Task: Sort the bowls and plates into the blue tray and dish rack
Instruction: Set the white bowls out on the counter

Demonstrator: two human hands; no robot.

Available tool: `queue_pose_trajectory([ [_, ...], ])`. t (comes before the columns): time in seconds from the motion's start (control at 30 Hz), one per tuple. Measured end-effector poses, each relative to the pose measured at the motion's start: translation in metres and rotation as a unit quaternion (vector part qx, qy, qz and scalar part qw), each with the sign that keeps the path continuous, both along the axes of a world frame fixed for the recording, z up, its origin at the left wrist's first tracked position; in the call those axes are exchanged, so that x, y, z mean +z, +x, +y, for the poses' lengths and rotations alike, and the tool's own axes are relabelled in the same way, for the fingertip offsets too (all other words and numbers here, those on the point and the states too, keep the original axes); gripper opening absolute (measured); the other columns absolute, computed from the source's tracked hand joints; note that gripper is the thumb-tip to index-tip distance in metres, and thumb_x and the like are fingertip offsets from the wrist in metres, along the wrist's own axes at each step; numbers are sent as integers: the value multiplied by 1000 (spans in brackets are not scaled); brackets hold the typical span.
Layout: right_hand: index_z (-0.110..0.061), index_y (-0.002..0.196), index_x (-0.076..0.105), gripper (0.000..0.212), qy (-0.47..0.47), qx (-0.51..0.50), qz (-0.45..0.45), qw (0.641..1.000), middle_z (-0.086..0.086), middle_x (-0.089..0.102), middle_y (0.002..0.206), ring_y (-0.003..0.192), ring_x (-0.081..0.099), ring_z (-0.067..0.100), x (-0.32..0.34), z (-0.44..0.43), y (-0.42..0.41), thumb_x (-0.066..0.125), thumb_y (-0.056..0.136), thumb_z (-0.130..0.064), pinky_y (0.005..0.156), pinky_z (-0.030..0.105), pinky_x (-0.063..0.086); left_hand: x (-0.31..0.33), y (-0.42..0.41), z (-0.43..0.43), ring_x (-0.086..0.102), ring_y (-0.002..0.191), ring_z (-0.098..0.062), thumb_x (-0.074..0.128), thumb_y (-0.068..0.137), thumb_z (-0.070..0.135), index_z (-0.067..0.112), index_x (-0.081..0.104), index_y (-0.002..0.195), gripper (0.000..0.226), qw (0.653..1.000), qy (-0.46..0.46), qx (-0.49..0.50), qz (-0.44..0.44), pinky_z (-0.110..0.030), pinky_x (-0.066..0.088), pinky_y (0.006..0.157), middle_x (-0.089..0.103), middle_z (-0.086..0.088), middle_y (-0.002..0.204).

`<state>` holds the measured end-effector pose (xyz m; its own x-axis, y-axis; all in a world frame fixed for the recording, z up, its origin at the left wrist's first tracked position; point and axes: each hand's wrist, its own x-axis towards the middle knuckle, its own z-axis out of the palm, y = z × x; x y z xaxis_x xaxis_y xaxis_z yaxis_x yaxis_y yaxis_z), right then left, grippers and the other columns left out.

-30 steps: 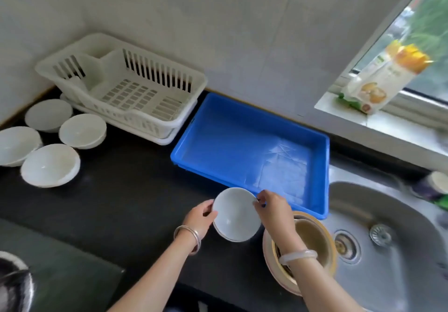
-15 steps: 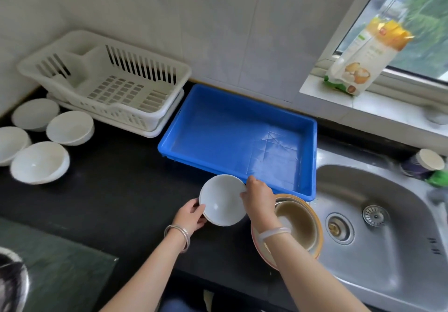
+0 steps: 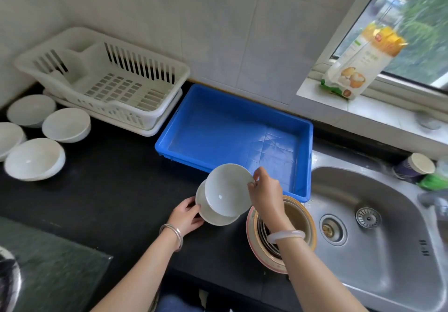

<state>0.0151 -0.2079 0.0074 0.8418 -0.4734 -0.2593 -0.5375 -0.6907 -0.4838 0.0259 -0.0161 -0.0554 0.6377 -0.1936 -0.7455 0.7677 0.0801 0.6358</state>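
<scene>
My right hand [image 3: 264,191] pinches the rim of a small white bowl [image 3: 226,189] and holds it tilted just above a second white bowl [image 3: 213,216]. My left hand [image 3: 186,216] grips the left edge of that lower bowl on the dark counter. The blue tray [image 3: 304,166] lies directly behind both bowls with nothing in it. A white dish rack [image 3: 148,110] stands to the tray's left, also holding nothing. Under my right forearm sits a stack of plates and bowls with a pink and gold rim [image 3: 306,222].
Several white bowls [image 3: 34,159] rest on the counter at far left, in front of the rack. A steel sink [image 3: 378,226] fills the right side, with cups [image 3: 414,168] at its back edge. A yellow food bag [image 3: 358,66] stands on the windowsill. A glass hob [image 3: 53,268] lies at front left.
The single bowl shape held between both hands has separated into two: my right hand has lifted the upper bowl up and back toward the tray, while the left hand keeps the lower one.
</scene>
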Motion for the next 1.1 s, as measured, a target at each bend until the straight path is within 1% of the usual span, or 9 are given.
queue_pose_trajectory([
  [0.07,-14,104,54,14,31,-22,-23,999,14,67,89,71,59,29,5,-7,0,49,90,-12,61,33,48,0,1,-2,62,92,-27,49,91,6,14,46,130,40,1000,0,-2,3,-29,53,67,59,-5,102],
  [0.13,-15,107,58,21,68,-40,-35,996,13,68,88,71,65,30,9,-12,0,50,89,-10,67,40,57,1,2,-3,62,91,-26,49,90,3,13,46,131,42,1000,15,-10,-4,-29,54,64,59,-5,101],
  [0.27,-15,110,60,24,124,-66,-45,989,12,68,89,73,68,29,11,-14,-2,55,88,-8,69,47,60,1,6,-1,63,88,-28,51,88,-1,13,48,128,42,999,33,-2,-7,-30,54,60,59,-5,96],
  [0.43,-15,112,59,25,165,-73,-49,982,14,67,102,76,67,24,7,-5,6,56,88,-7,63,40,62,5,9,22,64,82,-24,52,85,-5,19,53,110,35,997,40,61,-22,-29,55,56,62,-5,91],
  [0.6,-13,110,58,25,200,-58,-64,976,11,67,97,81,66,25,5,13,28,56,86,-8,61,40,62,14,18,69,64,90,-30,52,85,-5,19,54,105,31,984,42,169,-36,-37,53,68,63,-8,93],
  [0.73,-17,102,58,20,239,-24,-60,969,10,68,92,81,67,25,1,42,52,57,85,-8,58,38,62,19,26,111,62,97,-32,52,84,-5,14,55,115,36,964,58,254,-51,-39,52,76,61,-14,104],
  [0.83,-18,101,57,18,266,0,-53,963,11,67,94,76,67,17,-5,72,73,57,85,-8,53,31,60,19,30,142,62,99,-33,53,84,-4,12,53,122,41,949,67,304,-49,-38,52,76,58,-15,110],
  [1.0,-18,99,55,16,307,22,-21,951,10,62,99,75,64,14,-15,129,113,58,88,-7,46,20,55,16,31,187,63,93,-32,53,85,-1,12,52,123,41,920,53,385,-36,-37,51,76,58,-12,107],
  [1.1,-20,99,52,18,328,18,-22,944,1,57,92,77,64,18,-22,164,133,57,88,-6,45,19,54,13,33,205,62,90,-31,53,85,0,12,53,122,39,904,54,424,-33,-36,52,78,57,-13,110],
])
